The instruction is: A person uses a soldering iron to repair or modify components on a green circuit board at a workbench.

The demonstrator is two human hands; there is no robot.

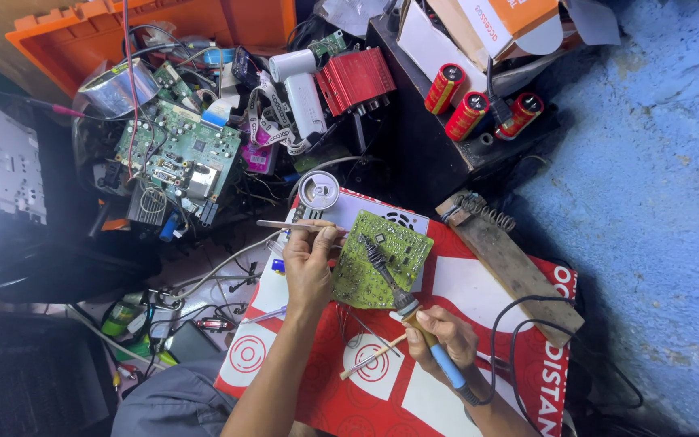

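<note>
My left hand [311, 263] grips the left edge of a small green circuit board [394, 243] and also pinches a thin stick [285, 226] that points left. My right hand [440, 333] is closed around a soldering iron [414, 317] with a blue handle, and the iron's metal tip rests on the board's upper face. A second thin wooden stick [366, 362] lies under my right hand. The board hovers tilted over a red and white printed sheet [479, 291].
A wooden soldering stand with a coil spring [505, 251] lies to the right. A round tin [319, 191] sits just beyond the board. Further back are a large green circuit board [180, 150], a tape roll [119, 87], a red finned box [356, 78], three red capacitors [467, 115] and tangled wires.
</note>
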